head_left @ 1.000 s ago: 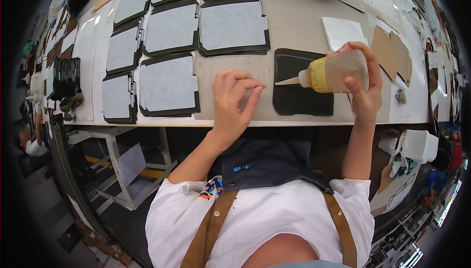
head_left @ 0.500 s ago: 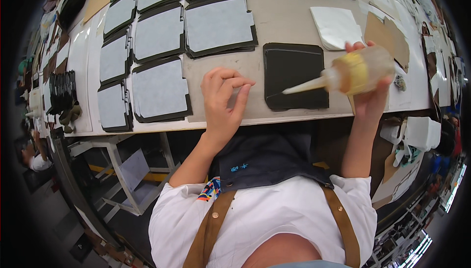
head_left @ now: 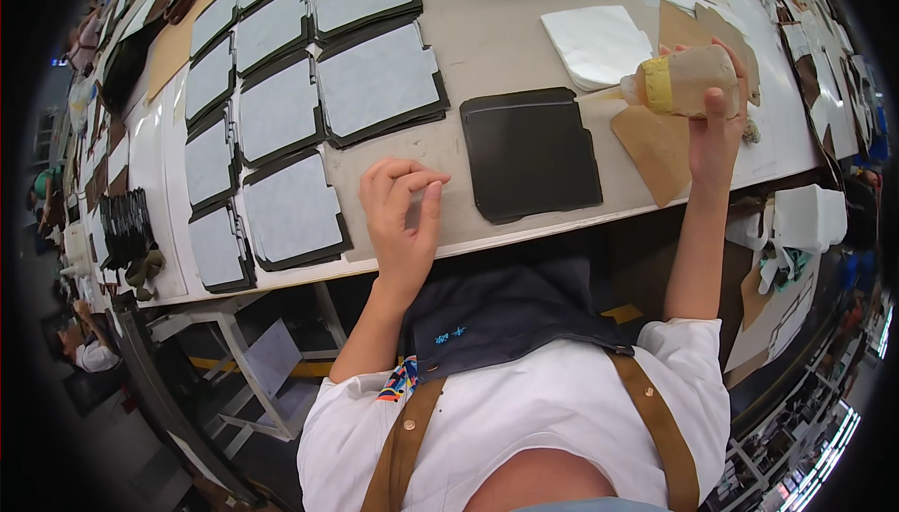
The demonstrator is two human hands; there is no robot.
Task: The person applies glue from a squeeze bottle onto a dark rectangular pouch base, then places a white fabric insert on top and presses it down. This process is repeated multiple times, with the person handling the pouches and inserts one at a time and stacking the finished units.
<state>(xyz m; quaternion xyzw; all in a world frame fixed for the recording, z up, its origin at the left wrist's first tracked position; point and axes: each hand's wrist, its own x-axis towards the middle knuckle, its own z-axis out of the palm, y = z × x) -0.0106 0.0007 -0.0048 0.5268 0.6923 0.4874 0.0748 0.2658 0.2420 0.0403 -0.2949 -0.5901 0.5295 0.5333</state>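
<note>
My right hand [head_left: 719,118] is wrapped round a translucent glue bottle [head_left: 698,83] with a yellow band and a long pale nozzle. The bottle lies nearly level above the table, its nozzle pointing left toward the upper right corner of a black panel [head_left: 531,158]. That panel lies flat before me, notched on its right side, with faint shiny lines along its edges. Left of it, my left hand [head_left: 401,205] hovers palm inward, thumb and forefinger drawn together in a loose pinch; nothing shows between them.
Piles of black panels topped with pale grey sheets [head_left: 290,210] stand in rows on the left. Behind the bottle lie white sheets [head_left: 597,45] and brown card pieces [head_left: 653,153]. A white container [head_left: 810,219] sits beyond the table's right edge. Another person [head_left: 94,343] is at the far left.
My right hand has carried the bottle right and away from the black panel, raising its nozzle to level. The whole view has swung, shifting the table; my left hand keeps its pinch.
</note>
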